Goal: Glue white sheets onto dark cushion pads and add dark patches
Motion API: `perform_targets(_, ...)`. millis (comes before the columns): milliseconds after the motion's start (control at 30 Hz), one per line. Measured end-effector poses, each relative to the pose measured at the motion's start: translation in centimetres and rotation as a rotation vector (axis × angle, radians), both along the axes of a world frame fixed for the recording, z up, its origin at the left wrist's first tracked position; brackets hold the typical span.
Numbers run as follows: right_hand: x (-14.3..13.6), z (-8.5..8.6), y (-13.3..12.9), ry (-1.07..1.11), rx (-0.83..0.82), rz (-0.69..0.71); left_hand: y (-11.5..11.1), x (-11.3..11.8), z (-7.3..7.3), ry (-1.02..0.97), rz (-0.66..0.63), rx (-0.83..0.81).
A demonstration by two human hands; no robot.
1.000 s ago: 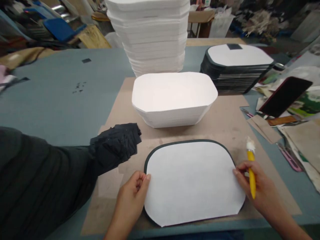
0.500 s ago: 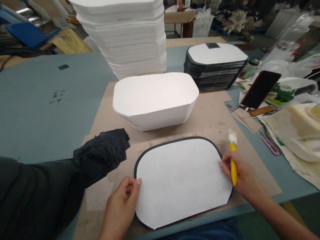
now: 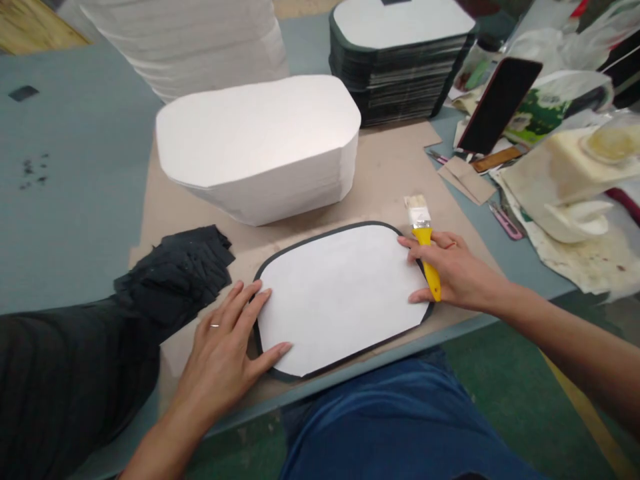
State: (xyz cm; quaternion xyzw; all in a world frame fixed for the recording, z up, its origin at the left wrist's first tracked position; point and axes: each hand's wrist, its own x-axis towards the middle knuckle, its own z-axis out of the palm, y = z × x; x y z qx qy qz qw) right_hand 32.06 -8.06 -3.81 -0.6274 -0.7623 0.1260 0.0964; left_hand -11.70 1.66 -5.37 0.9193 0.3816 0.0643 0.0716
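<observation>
1. The dark-edged white panel (image 3: 345,300) lies flat on brown board (image 3: 395,160), its near edge just beside the front edge of the bench (image 3: 75,200).
2. Left hand (image 3: 220,350): grip spread wide, holding nothing, fingers touching the panel's left edge.
3. Right hand (image 3: 457,270): grip closed around the yellow brush (image 3: 424,239), fingertips at the panel's right edge.
4. Board shows between the panel's far edge and the white stack (image 3: 265,137); black pieces (image 3: 175,270) lie near the left hand.

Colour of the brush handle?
Yellow; the brush handle shows best in the current head view.
</observation>
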Motion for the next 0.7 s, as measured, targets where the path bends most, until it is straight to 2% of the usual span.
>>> perform_targets(100,0.2,-0.4,-0.2,-0.011,-0.011,0.005,-0.2,-0.5,-0.4,-0.010,-0.008,-0.002)
perform_targets(233,-0.1,-0.6,-0.4,0.100,0.028,-0.021,-0.1,-0.6,-0.4,-0.028,-0.003,-0.018)
perform_targets(333,-1.0,1.3,-0.6,0.196,0.117,-0.045,-0.5,0.6,0.6,-0.118,0.027,0.010)
perform_targets(433,-2.1,4.5,0.2,0.309,0.213,-0.053,-1.4,3.7,1.7,-0.233,0.038,0.063)
perform_targets(533,-3.2,6.8,2.9,0.304,0.334,-0.032,-2.3,7.3,2.4,-0.173,0.053,0.041)
perform_targets(600,-4.4,7.3,5.5,0.338,0.365,-0.087,-2.8,8.9,2.5,-0.090,0.089,0.007)
perform_targets(700,-7.3,6.8,9.3,0.595,0.212,-0.175,-3.2,9.9,2.7,-0.042,0.128,-0.029)
